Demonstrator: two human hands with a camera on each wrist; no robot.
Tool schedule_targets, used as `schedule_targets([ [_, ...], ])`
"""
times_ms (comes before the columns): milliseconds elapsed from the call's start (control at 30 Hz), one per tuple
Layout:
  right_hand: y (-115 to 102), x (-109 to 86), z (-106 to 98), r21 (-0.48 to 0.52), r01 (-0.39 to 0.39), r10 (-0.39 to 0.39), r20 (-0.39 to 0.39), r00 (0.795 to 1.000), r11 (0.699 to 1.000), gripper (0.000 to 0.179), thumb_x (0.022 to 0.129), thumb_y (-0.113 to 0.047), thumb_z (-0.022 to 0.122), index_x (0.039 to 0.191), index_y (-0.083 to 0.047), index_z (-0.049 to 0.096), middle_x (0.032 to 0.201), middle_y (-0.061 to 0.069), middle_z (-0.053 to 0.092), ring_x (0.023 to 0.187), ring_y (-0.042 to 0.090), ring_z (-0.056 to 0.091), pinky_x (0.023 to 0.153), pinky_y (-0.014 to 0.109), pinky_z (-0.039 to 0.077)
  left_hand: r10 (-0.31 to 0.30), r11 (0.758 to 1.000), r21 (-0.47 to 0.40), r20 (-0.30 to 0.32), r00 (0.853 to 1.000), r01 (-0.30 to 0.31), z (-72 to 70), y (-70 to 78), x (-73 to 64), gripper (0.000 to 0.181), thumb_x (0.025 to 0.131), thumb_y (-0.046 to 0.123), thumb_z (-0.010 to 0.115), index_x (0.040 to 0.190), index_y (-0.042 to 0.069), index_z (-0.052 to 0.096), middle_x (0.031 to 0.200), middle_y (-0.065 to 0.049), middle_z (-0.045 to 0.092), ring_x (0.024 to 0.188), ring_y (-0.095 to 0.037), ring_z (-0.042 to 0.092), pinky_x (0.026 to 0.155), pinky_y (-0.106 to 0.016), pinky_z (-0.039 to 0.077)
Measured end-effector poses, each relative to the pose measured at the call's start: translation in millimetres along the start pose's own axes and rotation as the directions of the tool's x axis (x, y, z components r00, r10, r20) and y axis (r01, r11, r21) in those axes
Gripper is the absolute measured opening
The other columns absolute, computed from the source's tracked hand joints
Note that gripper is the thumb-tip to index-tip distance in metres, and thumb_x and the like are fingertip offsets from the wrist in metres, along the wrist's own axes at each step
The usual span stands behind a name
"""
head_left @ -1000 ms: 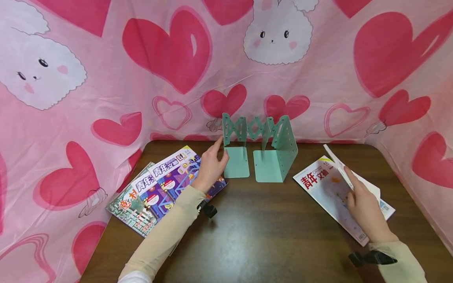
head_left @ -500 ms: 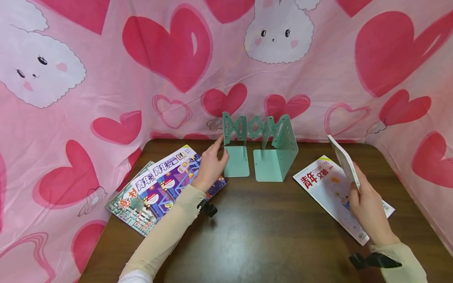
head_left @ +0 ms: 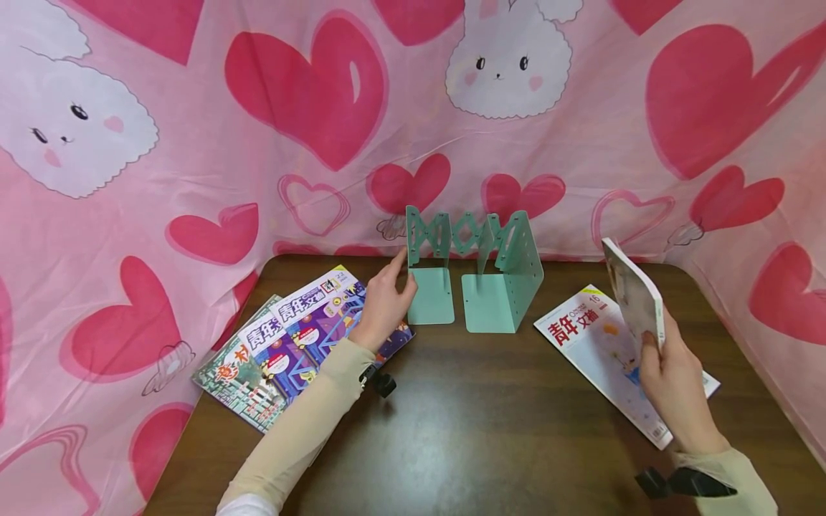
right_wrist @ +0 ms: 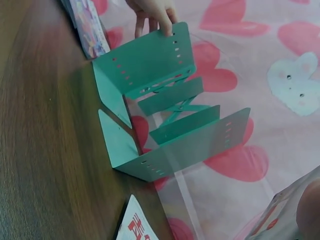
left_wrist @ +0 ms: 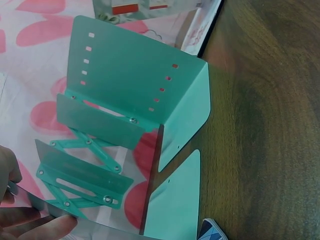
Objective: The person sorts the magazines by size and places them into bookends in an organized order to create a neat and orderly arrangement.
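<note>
A mint-green expandable bookend (head_left: 490, 301) stands near the table's back edge, its plates joined by folding scissor links. At its left plate, my left hand (head_left: 382, 304) holds the edge; the right wrist view shows a fingertip (right_wrist: 168, 29) over that edge with other fingers behind. My right hand (head_left: 674, 387) grips a magazine (head_left: 635, 297) by its lower part, standing nearly upright with its white spine toward me. Beneath it on the table lies another magazine (head_left: 581, 337) with a pale cover and red title. In the right wrist view, the held magazine (right_wrist: 282, 212) shows only partly.
Overlapping magazines (head_left: 303, 330) lie left of the bookend, partly under my left forearm. The brown table (head_left: 490, 423) meets a pink heart-and-rabbit cloth (head_left: 426, 93) hanging behind and at both sides.
My right hand has raised the magazine from a low slant over the pale-covered one and turned it upright, with its face now partly showing. The left hand and bookend stay put.
</note>
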State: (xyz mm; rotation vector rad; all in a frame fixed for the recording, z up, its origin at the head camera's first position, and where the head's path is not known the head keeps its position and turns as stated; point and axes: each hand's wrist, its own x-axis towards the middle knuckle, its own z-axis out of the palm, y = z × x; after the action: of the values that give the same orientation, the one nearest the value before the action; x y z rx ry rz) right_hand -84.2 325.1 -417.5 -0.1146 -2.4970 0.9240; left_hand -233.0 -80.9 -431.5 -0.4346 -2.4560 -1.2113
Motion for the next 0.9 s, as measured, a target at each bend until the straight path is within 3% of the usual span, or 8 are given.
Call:
schedule_targets([
  [433,-7.9,-2.0,-3.4,0.023,-0.011,0.011,-0.013,1.0,1.0,0.056,0.105,-0.004,0.047,0.16,-0.009,0.036,0.136,0.041,0.055,0.118,0.066,0.055,0.089,0.08,0.041,-0.012,1.0,0.006,0.002,1.0,0.012,-0.1,1.0,0.0,0.056,0.1,0.015,0.061,0.154,0.003,0.049,0.141,-0.02,0.064,0.125,-0.036,0.064,0.105,-0.05,0.052],
  [800,-17.0,-9.0,-5.1,0.041,-0.024,0.026,-0.038,0.999,0.999,0.049,0.106,-0.007,0.048,0.155,-0.007,0.043,0.135,0.036,0.059,0.115,0.061,0.059,0.096,0.073,0.042,0.003,1.0,0.011,-0.018,1.0,-0.003,1.3,2.6,-0.2,0.056,0.099,0.01,0.064,0.153,0.001,0.05,0.137,-0.022,0.066,0.122,-0.038,0.066,0.102,-0.051,0.053],
  [900,-19.8,-11.7,-6.1,0.04,-0.035,0.037,-0.049,0.998,0.999,0.048,0.106,-0.009,0.049,0.153,-0.007,0.045,0.135,0.034,0.061,0.114,0.057,0.06,0.109,0.038,0.048,0.004,1.0,0.012,-0.02,1.0,-0.004,2.1,1.9,-0.9,0.056,0.099,0.01,0.063,0.153,0.002,0.05,0.137,-0.022,0.066,0.122,-0.038,0.066,0.101,-0.052,0.053],
])
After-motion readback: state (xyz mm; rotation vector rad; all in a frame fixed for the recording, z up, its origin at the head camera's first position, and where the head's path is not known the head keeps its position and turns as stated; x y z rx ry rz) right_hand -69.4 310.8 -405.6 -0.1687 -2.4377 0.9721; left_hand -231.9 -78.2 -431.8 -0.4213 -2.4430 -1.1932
